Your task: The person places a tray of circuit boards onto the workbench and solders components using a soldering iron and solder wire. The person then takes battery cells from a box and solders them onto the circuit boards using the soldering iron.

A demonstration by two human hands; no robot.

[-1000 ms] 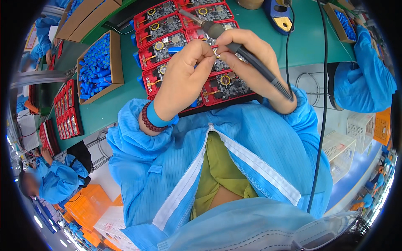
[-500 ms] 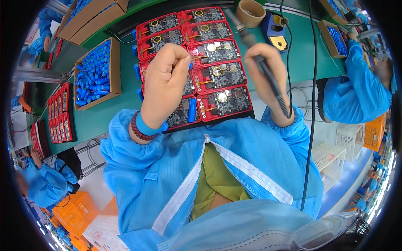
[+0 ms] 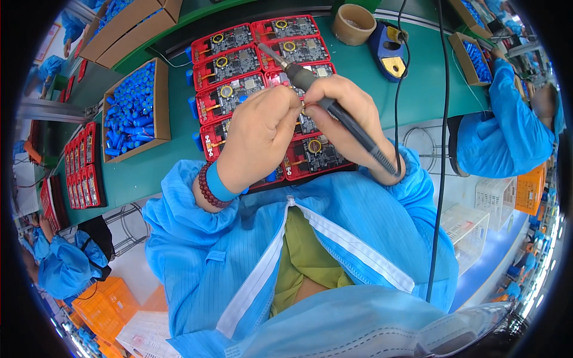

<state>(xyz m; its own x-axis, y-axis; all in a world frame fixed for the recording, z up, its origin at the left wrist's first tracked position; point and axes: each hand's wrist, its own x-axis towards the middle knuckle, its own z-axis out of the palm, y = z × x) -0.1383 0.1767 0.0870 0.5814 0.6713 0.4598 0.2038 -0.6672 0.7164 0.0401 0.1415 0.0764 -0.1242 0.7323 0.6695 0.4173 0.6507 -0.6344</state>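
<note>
My right hand (image 3: 340,116) grips a dark soldering iron (image 3: 310,80) whose tip points up and left over a tray of red circuit board holders (image 3: 239,71) on the green bench. My left hand (image 3: 259,137) is closed, fingertips meeting the right hand's fingers over the boards; a small metal part seems pinched between them, though I cannot tell what it is. A beaded bracelet (image 3: 209,186) sits on my left wrist. Blue cylindrical cells (image 3: 194,107) poke out at the tray's left edge.
A cardboard box of blue cells (image 3: 131,107) stands left of the tray. A tape roll (image 3: 353,24) and a blue iron stand (image 3: 389,51) sit at the back right. More red boards (image 3: 83,164) lie far left. Another worker in blue (image 3: 507,119) sits to the right.
My hands, apart half a second ago, have come together over the boards. The iron has tipped from upright to pointing up-left, and the view has shifted slightly.
</note>
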